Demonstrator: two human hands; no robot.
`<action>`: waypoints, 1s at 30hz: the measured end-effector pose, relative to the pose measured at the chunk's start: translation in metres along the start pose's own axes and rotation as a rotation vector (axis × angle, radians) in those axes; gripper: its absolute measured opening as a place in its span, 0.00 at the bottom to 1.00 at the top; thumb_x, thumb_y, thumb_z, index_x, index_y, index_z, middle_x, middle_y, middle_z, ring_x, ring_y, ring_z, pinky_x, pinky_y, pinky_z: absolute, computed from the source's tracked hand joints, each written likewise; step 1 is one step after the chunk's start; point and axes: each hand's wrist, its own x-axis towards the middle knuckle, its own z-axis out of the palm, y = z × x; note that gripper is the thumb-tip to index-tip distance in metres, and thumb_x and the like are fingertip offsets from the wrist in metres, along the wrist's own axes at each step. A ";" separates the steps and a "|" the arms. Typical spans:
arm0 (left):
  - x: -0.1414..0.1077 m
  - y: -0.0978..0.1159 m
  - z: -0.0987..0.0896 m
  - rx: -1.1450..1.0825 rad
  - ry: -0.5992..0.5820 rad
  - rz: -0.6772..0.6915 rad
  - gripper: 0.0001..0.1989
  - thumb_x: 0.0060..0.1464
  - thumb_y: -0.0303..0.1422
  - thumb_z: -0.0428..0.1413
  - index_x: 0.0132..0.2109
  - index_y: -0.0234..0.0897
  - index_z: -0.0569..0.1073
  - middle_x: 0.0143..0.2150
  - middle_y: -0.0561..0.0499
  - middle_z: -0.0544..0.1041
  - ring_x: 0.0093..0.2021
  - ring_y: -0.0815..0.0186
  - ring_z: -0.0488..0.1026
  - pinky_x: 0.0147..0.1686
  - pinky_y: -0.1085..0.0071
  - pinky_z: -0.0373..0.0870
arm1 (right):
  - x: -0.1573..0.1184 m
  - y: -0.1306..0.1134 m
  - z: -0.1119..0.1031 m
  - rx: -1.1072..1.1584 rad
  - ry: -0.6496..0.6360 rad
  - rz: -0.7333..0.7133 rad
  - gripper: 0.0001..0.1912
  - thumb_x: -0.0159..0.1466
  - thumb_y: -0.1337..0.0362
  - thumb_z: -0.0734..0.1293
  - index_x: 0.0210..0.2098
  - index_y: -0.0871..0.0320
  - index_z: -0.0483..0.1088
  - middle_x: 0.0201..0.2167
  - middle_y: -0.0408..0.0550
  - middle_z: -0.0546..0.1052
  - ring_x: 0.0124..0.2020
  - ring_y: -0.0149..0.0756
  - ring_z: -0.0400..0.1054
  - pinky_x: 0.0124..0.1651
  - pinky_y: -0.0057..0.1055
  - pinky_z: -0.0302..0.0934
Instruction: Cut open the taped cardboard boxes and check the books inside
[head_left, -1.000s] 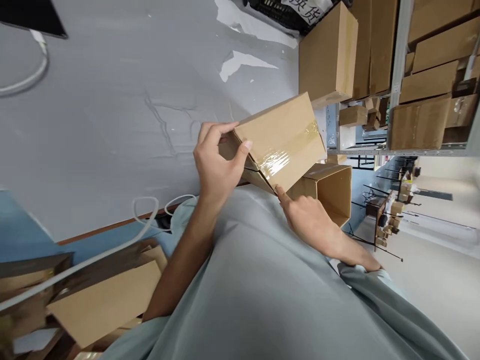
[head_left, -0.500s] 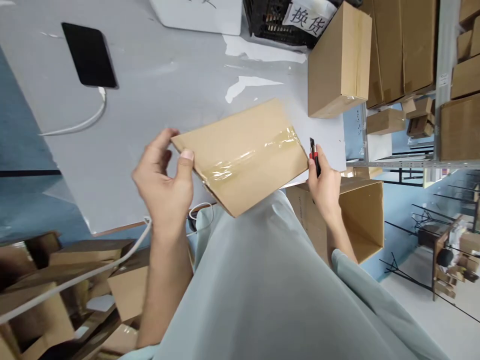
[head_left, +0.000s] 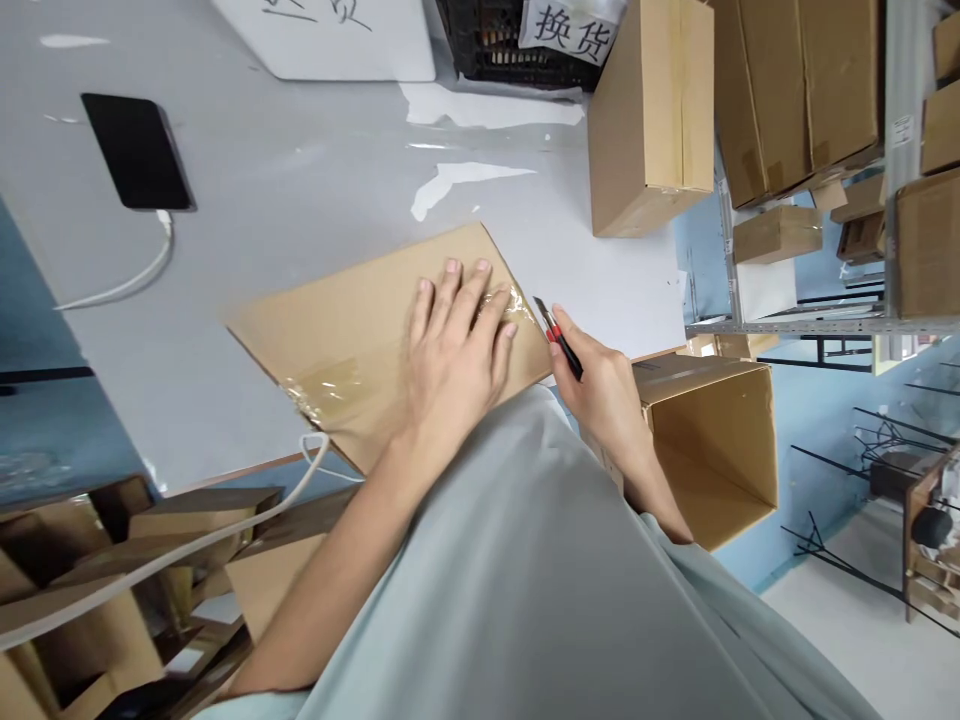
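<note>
A flat cardboard box lies on the grey table near its front edge, with shiny clear tape across its top. My left hand rests on the box's right part, palm down with its fingers apart, covering part of the tape. Just off the box's right end, my right hand is closed around a black and red utility knife. The knife's blade points up and left, close to the taped end of the box; whether it touches the cardboard I cannot tell.
A phone with a white cable lies at the left. At the back are a white lid-like object, a black crate and a tall carton. An open carton stands below the table's right end.
My left hand has let go of the box's left corner and now lies on its top. The box has come down and left onto the table. My right hand, with the knife, has moved left.
</note>
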 end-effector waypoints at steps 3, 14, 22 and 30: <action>-0.002 -0.002 -0.002 -0.002 0.015 -0.004 0.25 0.77 0.40 0.56 0.76 0.52 0.75 0.83 0.46 0.68 0.86 0.44 0.57 0.86 0.34 0.46 | 0.011 -0.010 -0.005 -0.023 -0.054 -0.013 0.32 0.83 0.63 0.57 0.84 0.50 0.61 0.67 0.54 0.85 0.58 0.46 0.84 0.58 0.37 0.76; -0.003 -0.004 -0.001 -0.008 0.006 -0.004 0.26 0.76 0.39 0.55 0.77 0.50 0.74 0.83 0.45 0.68 0.86 0.43 0.57 0.86 0.34 0.45 | 0.026 -0.037 -0.011 -0.185 -0.173 0.077 0.32 0.83 0.65 0.55 0.85 0.53 0.57 0.60 0.56 0.88 0.51 0.46 0.85 0.54 0.37 0.75; -0.003 -0.005 0.002 -0.063 0.037 -0.013 0.25 0.77 0.43 0.55 0.76 0.53 0.74 0.82 0.46 0.70 0.85 0.43 0.60 0.86 0.33 0.47 | 0.032 -0.064 -0.026 -0.345 -0.259 0.153 0.30 0.84 0.65 0.54 0.82 0.55 0.58 0.51 0.58 0.88 0.50 0.50 0.84 0.56 0.40 0.73; -0.005 0.000 0.003 -0.158 0.028 -0.039 0.24 0.79 0.42 0.52 0.76 0.51 0.74 0.83 0.47 0.69 0.87 0.45 0.57 0.87 0.33 0.41 | 0.024 -0.077 -0.035 -0.468 -0.301 0.181 0.25 0.85 0.68 0.53 0.77 0.57 0.64 0.49 0.60 0.88 0.50 0.50 0.83 0.52 0.37 0.70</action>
